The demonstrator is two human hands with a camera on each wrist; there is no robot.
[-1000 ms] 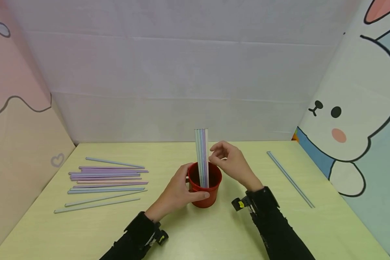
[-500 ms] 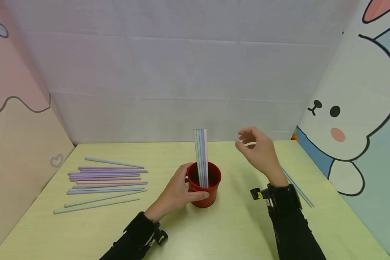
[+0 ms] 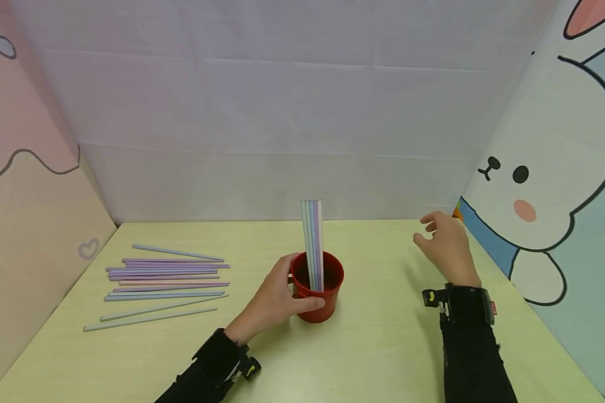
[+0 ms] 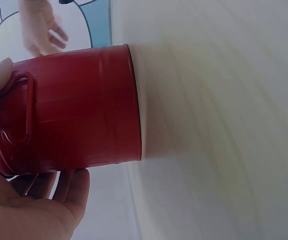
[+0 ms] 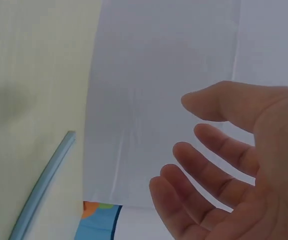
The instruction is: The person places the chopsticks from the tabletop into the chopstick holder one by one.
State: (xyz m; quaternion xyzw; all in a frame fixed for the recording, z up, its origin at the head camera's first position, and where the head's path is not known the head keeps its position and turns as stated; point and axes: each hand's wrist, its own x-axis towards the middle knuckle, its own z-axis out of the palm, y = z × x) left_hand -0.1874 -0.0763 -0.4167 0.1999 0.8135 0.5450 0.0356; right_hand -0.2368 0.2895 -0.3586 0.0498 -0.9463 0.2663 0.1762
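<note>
My left hand (image 3: 274, 296) grips a red cup (image 3: 317, 313) on the table, thumb across its front and fingers around its far side. A wire loop handle (image 4: 29, 110) shows on the cup in the left wrist view. Several pastel straws (image 3: 312, 240) stand upright in the cup, side by side. Over the table's right part hovers my right hand (image 3: 451, 249), its fingers loosely bent and nothing between them. A pale blue straw (image 5: 41, 187) lies on the table beside that hand in the right wrist view; in the head view the hand and forearm hide it.
Several purple, blue, pink and pale green straws (image 3: 166, 275) lie spread on the left of the pale yellow table (image 3: 373, 347). A white backdrop (image 3: 282, 112) rises behind it. A panel with a cartoon rabbit (image 3: 549, 168) stands along the right edge.
My right hand has moved away from the straws in the cup, rightward across the table, over where the blue straws lay. The left hand and cup have stayed put.
</note>
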